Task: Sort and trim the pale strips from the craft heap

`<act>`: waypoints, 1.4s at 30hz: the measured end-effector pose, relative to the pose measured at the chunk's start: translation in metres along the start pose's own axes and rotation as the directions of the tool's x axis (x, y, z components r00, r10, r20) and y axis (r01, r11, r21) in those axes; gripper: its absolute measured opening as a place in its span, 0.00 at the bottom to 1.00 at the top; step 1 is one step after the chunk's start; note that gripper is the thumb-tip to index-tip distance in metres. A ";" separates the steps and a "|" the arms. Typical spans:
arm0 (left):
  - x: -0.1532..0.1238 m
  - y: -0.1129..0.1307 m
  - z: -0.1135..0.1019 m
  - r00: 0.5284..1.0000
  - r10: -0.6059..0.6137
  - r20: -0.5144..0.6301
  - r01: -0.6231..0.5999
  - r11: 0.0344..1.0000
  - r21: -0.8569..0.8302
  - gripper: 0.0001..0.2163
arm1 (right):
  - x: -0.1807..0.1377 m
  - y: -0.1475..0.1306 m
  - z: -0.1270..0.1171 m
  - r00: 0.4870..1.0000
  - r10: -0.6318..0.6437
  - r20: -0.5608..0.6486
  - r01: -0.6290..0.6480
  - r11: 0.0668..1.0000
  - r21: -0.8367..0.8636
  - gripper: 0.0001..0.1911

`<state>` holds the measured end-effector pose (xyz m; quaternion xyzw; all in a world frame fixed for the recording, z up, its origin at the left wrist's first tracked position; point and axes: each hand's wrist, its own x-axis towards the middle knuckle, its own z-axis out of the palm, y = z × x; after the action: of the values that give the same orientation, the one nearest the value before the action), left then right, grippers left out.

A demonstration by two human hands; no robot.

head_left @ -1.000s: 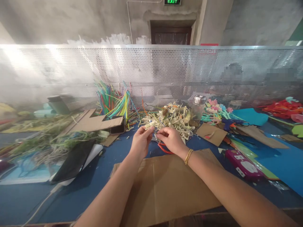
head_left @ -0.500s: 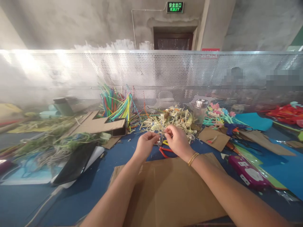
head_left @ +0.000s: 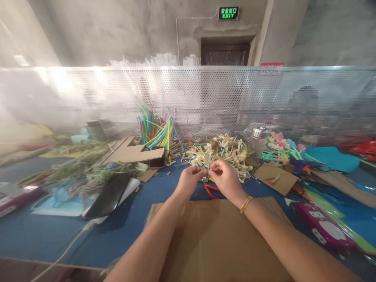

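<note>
Showing two bare hands at close work above a blue surface (head_left: 117, 231), past the middle toward its far edge. The left hand (head_left: 189, 182) and right hand (head_left: 227, 182) meet almost tip to tip, thumb and forefinger of each pinched together. Whatever lies between them is too fine to make out; whether both grip a single strand cannot be told. The nearest material, a tangled pile of pale strips (head_left: 225, 150), lies just beyond the fingertips, toward the far edge of the surface.

Probable faults: (a) a slender piece could slip or tear if the two pinches draw apart unevenly, the grip being confined to the fingertips; (b) a dropped piece would be hard to recover, since it could fall among the similar strips; (c) a red-handled tool (head_left: 212, 187), lying below the fingers near the far edge of the cardboard sheet (head_left: 223, 239), might catch the right wrist if that hand lowers; (d) a tug on interlocked strips could rock the glass bottle (head_left: 257, 143), upright toward the far edge at the pile's right side; (e) the white cable (head_left: 68, 249), crossing the near edge toward the left corner, could be snagged by a wide sweep of the left forearm.
</note>
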<state>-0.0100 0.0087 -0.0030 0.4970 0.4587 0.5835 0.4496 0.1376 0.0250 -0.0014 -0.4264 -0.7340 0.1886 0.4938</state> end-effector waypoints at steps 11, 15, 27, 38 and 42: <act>0.011 -0.023 -0.002 0.997 0.070 -0.029 -0.066 0.989 0.129 0.10 | 0.001 0.010 0.006 0.996 0.086 0.027 -0.088 0.993 0.083 0.05; 0.012 -0.028 -0.004 0.998 0.069 -0.016 -0.065 0.980 0.186 0.10 | 0.002 0.016 0.004 0.988 0.100 0.122 -0.108 0.992 0.062 0.06; 0.005 -0.015 -0.003 0.985 -0.070 0.156 0.062 0.997 0.052 0.14 | 0.006 0.021 0.001 0.957 0.063 0.284 -0.069 0.997 0.014 0.07; 0.000 0.003 -0.015 0.902 -0.185 0.389 0.266 0.950 -0.164 0.17 | 0.007 0.005 -0.004 0.819 0.292 0.493 -0.551 0.637 0.538 0.10; 0.001 0.003 -0.013 0.959 -0.129 0.252 0.138 0.990 -0.019 0.17 | 0.009 0.007 -0.008 0.849 0.256 0.462 -0.463 0.781 0.419 0.11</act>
<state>-0.0232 0.0076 -0.0009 0.5262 0.4204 0.4928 0.5510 0.1465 0.0349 0.0027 -0.3681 -0.6402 0.5491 0.3913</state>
